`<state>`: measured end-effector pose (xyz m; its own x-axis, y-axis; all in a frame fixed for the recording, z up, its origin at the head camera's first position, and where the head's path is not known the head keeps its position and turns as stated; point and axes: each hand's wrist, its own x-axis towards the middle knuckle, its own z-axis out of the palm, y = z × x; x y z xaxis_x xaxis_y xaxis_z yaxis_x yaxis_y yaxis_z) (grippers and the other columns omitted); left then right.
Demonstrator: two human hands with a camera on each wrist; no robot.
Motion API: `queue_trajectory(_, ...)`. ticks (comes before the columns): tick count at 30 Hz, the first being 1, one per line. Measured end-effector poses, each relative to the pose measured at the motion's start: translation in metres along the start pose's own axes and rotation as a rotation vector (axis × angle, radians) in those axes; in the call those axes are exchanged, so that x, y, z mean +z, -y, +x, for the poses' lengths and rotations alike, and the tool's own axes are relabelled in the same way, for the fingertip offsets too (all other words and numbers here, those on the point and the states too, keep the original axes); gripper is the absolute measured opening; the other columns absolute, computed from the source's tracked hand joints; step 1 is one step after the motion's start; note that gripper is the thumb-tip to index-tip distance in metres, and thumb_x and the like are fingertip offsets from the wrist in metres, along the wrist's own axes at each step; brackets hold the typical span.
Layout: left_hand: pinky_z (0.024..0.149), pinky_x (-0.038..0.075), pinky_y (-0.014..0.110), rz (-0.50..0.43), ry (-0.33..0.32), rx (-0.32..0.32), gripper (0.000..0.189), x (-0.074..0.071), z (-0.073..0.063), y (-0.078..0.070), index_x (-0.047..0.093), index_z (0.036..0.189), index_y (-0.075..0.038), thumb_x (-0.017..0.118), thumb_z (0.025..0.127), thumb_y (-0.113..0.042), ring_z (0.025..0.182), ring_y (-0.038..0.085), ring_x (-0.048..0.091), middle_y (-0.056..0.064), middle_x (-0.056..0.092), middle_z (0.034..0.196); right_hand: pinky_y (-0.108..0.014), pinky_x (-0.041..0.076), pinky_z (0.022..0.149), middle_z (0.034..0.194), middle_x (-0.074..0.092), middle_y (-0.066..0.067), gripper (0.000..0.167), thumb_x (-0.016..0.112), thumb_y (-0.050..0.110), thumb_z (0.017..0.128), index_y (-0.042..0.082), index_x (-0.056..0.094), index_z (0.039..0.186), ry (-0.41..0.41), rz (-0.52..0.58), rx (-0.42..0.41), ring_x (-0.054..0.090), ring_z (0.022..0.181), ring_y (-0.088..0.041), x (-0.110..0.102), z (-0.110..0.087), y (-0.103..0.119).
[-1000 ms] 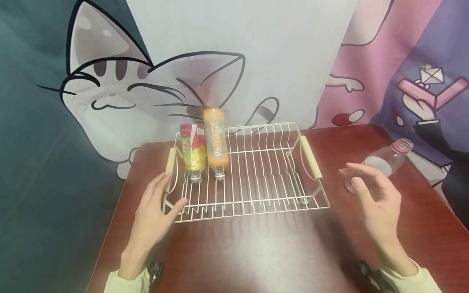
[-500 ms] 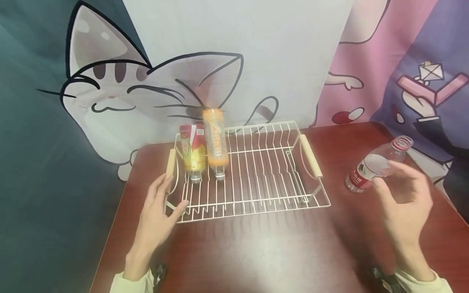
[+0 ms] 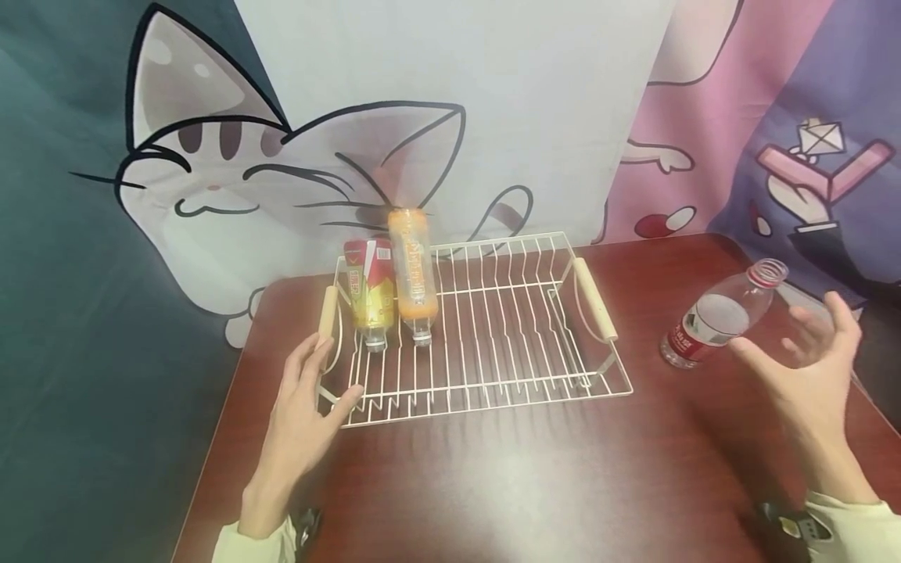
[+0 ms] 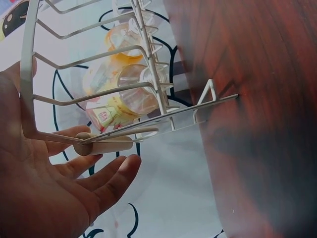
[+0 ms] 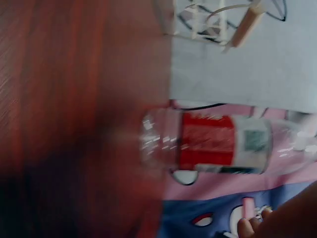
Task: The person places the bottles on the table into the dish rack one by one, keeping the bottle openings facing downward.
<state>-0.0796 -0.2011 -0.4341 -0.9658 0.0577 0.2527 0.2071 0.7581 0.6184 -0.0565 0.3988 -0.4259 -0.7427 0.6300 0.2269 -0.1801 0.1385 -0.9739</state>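
In the head view a cream wire dish rack (image 3: 486, 387) stands on the table. My left hand (image 3: 299, 426) is at its left wooden handle (image 3: 328, 314), fingers fairly straight beside it; the left wrist view shows the thumb behind the rack's wire. Two bottles lean at the rack's left side, caps down: one with a red and yellow label (image 3: 371, 289), one orange-banded (image 3: 414, 270). On the right, a clear plastic bottle (image 3: 718, 317) with a red and white label stands uncapped on the table. My right hand (image 3: 809, 375) is just right of it, fingers spread, holding nothing.
The reddish-brown table (image 3: 521, 485) runs back to a cloth backdrop (image 3: 549, 102) printed with cartoon figures. The rack's right wooden handle (image 3: 595, 299) faces the clear bottle.
My right hand has moved to the right, from in front of the clear bottle to its right side, and its fingers have spread wider. My left hand has stayed at the rack's handle.
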Motion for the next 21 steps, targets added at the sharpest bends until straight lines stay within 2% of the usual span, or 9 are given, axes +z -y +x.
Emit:
queue_trajectory(2,0.107,0.046,0.078,0.002,0.003,-0.003,0.080,-0.001,0.000,0.000,0.045,0.169,-0.012,0.080,0.102,-0.037,0.145,0.044,0.055,0.011,0.032,0.177,-0.007,0.041,0.103,0.149,0.052,0.009,0.108,0.081,-0.014,0.088,0.026,0.029,0.173,0.098,-0.189,0.046,0.051,0.137,-0.010,-0.006,0.005,-0.009)
queue_trajectory(4,0.107,0.046,0.078,0.006,0.003,-0.001,0.080,-0.001,-0.001,-0.001,0.045,0.169,-0.012,0.080,0.102,-0.038,0.146,0.044,0.055,0.012,0.032,0.177,-0.004,0.042,0.099,0.150,0.049,0.014,0.107,0.083,-0.005,0.092,0.029,0.025,0.175,0.204,-0.349,0.044,0.052,0.135,-0.004,-0.011,0.009,-0.018)
queue_trajectory(7,0.107,0.046,0.078,0.008,0.006,-0.001,0.080,-0.001,0.000,-0.001,0.045,0.169,-0.012,0.080,0.102,-0.038,0.146,0.044,0.054,0.011,0.031,0.178,-0.003,0.043,0.095,0.150,0.049,0.015,0.104,0.085,0.003,0.095,0.031,0.024,0.175,0.332,-0.417,0.029,0.053,0.129,0.002,-0.016,0.014,-0.029)
queue_trajectory(10,0.106,0.047,0.078,0.014,0.018,-0.005,0.080,-0.001,0.000,-0.001,0.045,0.169,-0.012,0.079,0.103,-0.040,0.146,0.044,0.054,0.010,0.029,0.179,-0.004,0.041,0.094,0.149,0.051,0.010,0.102,0.088,0.009,0.095,0.031,0.028,0.174,0.358,-0.446,0.049,0.052,0.125,0.005,-0.016,0.016,-0.036)
queue_trajectory(13,0.106,0.047,0.078,0.018,0.036,-0.019,0.081,-0.002,-0.001,-0.002,0.044,0.170,-0.013,0.079,0.103,-0.042,0.148,0.044,0.053,0.008,0.027,0.180,-0.010,0.035,0.108,0.156,0.047,-0.002,0.101,0.090,0.018,0.094,0.026,0.029,0.175,0.354,-0.496,0.082,0.047,0.136,-0.002,-0.013,0.015,-0.038)
queue_trajectory(15,0.106,0.047,0.079,0.021,0.045,-0.026,0.081,-0.003,-0.002,-0.002,0.044,0.170,-0.012,0.078,0.103,-0.043,0.150,0.045,0.051,0.007,0.026,0.181,-0.015,0.031,0.110,0.156,0.045,-0.006,0.102,0.091,0.026,0.094,0.021,0.030,0.175,0.353,-0.551,0.085,0.043,0.138,-0.006,-0.011,0.016,-0.039)
queue_trajectory(17,0.106,0.046,0.080,0.022,0.053,-0.032,0.082,-0.003,-0.003,-0.002,0.043,0.171,-0.013,0.078,0.103,-0.044,0.151,0.045,0.049,0.006,0.024,0.182,-0.019,0.033,0.109,0.149,0.051,-0.002,0.097,0.091,0.028,0.094,0.019,0.035,0.171,0.368,-0.561,0.085,0.046,0.135,-0.011,-0.008,0.017,-0.040)
queue_trajectory(19,0.106,0.045,0.081,0.024,0.059,-0.033,0.082,-0.003,-0.003,-0.002,0.042,0.171,-0.014,0.077,0.104,-0.045,0.153,0.047,0.048,0.006,0.023,0.182,-0.018,0.035,0.101,0.134,0.056,0.010,0.090,0.092,0.029,0.093,0.017,0.041,0.165,0.380,-0.569,0.075,0.049,0.126,-0.012,-0.007,0.017,-0.041)
queue_trajectory(21,0.106,0.045,0.082,0.024,0.065,-0.034,0.083,-0.003,-0.004,-0.001,0.041,0.172,-0.014,0.077,0.104,-0.046,0.153,0.047,0.047,0.007,0.022,0.183,-0.017,0.035,0.094,0.122,0.054,0.022,0.083,0.093,0.030,0.092,0.017,0.045,0.159,0.384,-0.568,0.072,0.051,0.117,-0.012,-0.005,0.018,-0.042)
